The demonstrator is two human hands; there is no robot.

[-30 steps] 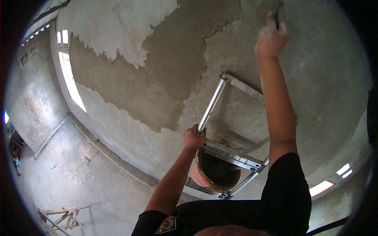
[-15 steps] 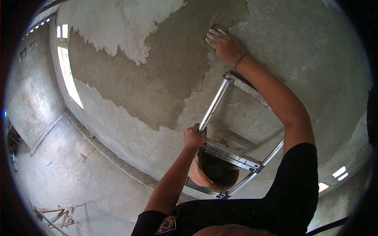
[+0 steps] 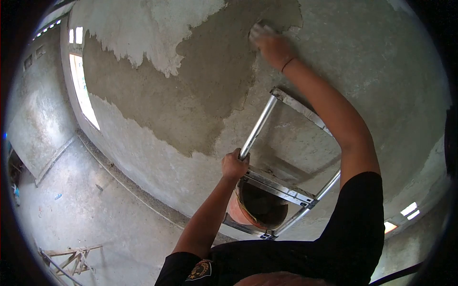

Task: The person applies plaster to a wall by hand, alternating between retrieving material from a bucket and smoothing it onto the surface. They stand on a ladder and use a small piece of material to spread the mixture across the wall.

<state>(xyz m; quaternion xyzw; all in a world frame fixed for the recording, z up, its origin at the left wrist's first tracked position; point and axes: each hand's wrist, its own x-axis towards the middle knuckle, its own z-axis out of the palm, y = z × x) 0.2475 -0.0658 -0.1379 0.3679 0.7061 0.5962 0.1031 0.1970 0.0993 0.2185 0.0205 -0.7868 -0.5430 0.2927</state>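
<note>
My left hand point(image 3: 235, 165) is closed round the silver metal side rail point(image 3: 258, 127) of a ladder. My right hand point(image 3: 270, 44) is raised against the wall, its fingers blurred by motion over the darker, wet-looking plaster point(image 3: 210, 76). A dark rounded edge shows beside those fingers; what they press or hold is too smeared to name. Below the left hand, an orange bucket point(image 3: 237, 209) with dark contents sits within the ladder frame, behind a metal step point(image 3: 281, 188). The ladder's top step point(image 3: 300, 107) lies under my right forearm.
Paler, rougher wall point(image 3: 143, 28) borders the dark patch. Far below at left is the concrete floor point(image 3: 119, 229), with a wooden trestle point(image 3: 76, 260) on it. A bright window opening point(image 3: 82, 90) is at left. A ledge point(image 3: 138, 190) runs along the wall's foot.
My right hand has shifted slightly up along the wall and is now blurred. My left hand keeps its grip on the ladder rail.
</note>
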